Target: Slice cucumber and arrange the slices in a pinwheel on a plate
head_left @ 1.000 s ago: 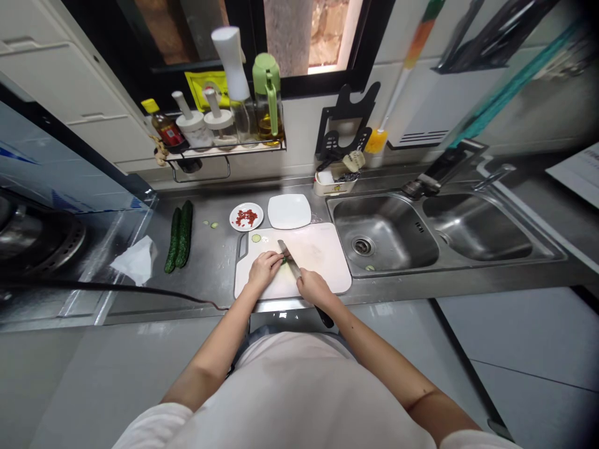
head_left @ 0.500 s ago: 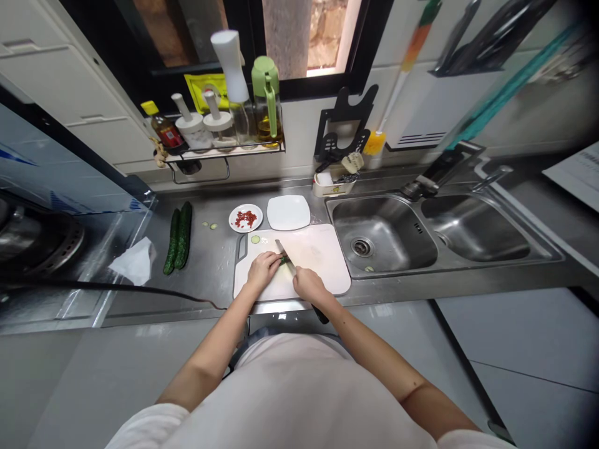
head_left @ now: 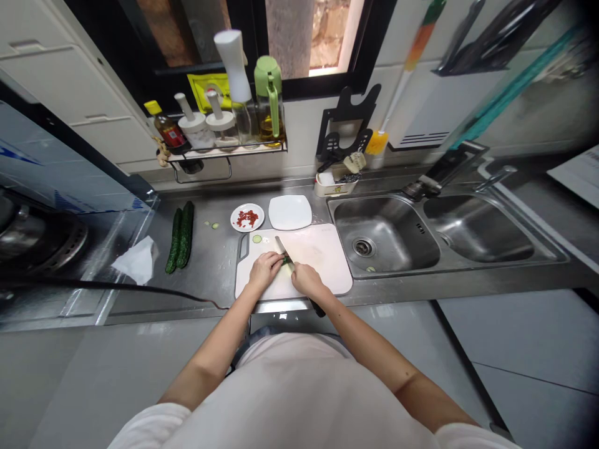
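My right hand (head_left: 306, 279) is closed round a kitchen knife (head_left: 281, 245), its blade pointing away from me and to the left, its dark handle end showing below the hand. Beside the blade, my left hand (head_left: 265, 269) grips a piece of cucumber (head_left: 286, 260), mostly hidden by fingers and knife. Both hands are over the white cutting board (head_left: 327, 262). One pale cucumber slice (head_left: 257, 239) lies near the board's upper left corner. Behind the board stand a small plate of chopped red pieces (head_left: 247, 218) and a bare white square plate (head_left: 290, 212).
Two whole cucumbers (head_left: 180, 237) lie on the steel counter at left, near a crumpled white tissue (head_left: 136, 260) and a dark cable (head_left: 163, 291). A double sink (head_left: 388, 237) adjoins the board at right. Bottles and jars fill a rack (head_left: 229, 149) below the window.
The knife and right hand have shifted very slightly against the left hand and cucumber. The whole view has moved a little; otherwise the counter looks the same.
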A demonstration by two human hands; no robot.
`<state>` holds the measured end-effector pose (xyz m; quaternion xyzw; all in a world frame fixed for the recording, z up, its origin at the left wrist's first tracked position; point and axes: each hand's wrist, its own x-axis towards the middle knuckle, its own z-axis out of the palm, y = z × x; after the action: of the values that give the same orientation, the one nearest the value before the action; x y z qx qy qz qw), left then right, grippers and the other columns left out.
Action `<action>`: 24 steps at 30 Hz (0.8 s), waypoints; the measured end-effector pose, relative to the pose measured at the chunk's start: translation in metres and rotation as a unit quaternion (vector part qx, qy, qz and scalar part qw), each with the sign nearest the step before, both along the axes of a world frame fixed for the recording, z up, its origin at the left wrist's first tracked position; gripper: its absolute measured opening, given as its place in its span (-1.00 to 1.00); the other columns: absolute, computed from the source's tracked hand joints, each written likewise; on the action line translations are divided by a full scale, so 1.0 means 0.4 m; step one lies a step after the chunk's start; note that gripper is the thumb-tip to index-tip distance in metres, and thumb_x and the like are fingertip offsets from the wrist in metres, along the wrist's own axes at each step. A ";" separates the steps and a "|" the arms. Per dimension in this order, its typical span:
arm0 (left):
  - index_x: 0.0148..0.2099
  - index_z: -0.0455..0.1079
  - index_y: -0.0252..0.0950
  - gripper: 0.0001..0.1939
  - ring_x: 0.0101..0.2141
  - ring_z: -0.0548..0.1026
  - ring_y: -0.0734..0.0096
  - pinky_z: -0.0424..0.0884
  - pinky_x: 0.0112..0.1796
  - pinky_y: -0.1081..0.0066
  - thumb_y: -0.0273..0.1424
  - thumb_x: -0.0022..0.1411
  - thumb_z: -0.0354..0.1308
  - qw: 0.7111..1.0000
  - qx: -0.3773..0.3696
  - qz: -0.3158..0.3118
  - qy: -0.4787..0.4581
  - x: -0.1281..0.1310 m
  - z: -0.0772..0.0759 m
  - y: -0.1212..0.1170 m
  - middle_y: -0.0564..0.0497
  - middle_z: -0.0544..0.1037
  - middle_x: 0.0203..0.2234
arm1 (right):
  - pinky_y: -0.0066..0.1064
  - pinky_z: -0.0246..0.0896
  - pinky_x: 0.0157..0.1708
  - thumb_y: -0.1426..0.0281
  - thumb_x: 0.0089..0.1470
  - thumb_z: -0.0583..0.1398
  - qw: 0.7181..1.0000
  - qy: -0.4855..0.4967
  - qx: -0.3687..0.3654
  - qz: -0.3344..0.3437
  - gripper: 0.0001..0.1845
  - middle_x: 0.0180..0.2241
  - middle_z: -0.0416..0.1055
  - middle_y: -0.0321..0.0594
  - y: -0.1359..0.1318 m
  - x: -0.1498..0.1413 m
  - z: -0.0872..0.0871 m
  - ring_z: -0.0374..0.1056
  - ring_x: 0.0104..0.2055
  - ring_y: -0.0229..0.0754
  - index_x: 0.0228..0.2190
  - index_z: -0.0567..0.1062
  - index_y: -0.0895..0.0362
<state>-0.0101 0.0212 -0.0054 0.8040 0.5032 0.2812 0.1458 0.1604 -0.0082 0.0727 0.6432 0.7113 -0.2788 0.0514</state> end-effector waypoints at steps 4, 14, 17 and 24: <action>-0.07 0.50 -0.18 -0.79 -0.15 0.47 0.33 0.40 -0.11 0.32 -0.35 0.32 0.08 1.000 -0.007 0.001 -0.006 0.000 0.003 0.001 -0.03 0.55 -0.19 | -0.38 0.20 -0.23 0.45 0.19 0.00 1.000 -0.006 -0.011 0.006 -0.69 -0.18 0.51 0.06 -0.030 0.020 -0.005 0.44 -0.12 -0.04 -0.09 0.44 0.23; -0.08 0.50 -0.19 -0.80 -0.15 0.48 0.34 0.40 -0.11 0.33 -0.36 0.31 0.10 1.000 -0.002 -0.001 -0.012 0.000 0.003 0.001 -0.03 0.56 -0.18 | -0.37 0.22 -0.19 0.47 0.19 0.00 1.000 -0.007 -0.010 -0.001 -0.65 -0.14 0.50 0.07 0.001 -0.008 0.009 0.43 -0.08 -0.03 -0.05 0.44 0.25; -0.08 0.50 -0.19 -0.80 -0.16 0.48 0.34 0.41 -0.11 0.33 -0.36 0.31 0.10 1.000 -0.002 -0.005 -0.009 0.000 0.001 0.003 -0.03 0.56 -0.19 | -0.38 0.22 -0.18 0.48 0.19 0.00 1.000 -0.004 -0.004 -0.003 -0.63 -0.13 0.50 0.06 0.021 -0.021 0.004 0.42 -0.06 -0.04 -0.02 0.43 0.25; -0.08 0.51 -0.19 -0.79 -0.15 0.47 0.33 0.40 -0.10 0.32 -0.35 0.32 0.08 1.000 -0.005 -0.001 -0.009 0.002 0.004 0.001 -0.03 0.56 -0.19 | -0.36 0.23 -0.16 0.49 0.19 -0.01 1.000 0.000 -0.004 0.000 -0.60 -0.11 0.49 0.07 0.031 -0.030 -0.002 0.42 -0.04 -0.03 0.02 0.40 0.24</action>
<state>-0.0094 0.0215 -0.0038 0.8012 0.5027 0.2854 0.1547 0.1484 0.0041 0.0718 0.6432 0.7100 -0.2817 0.0538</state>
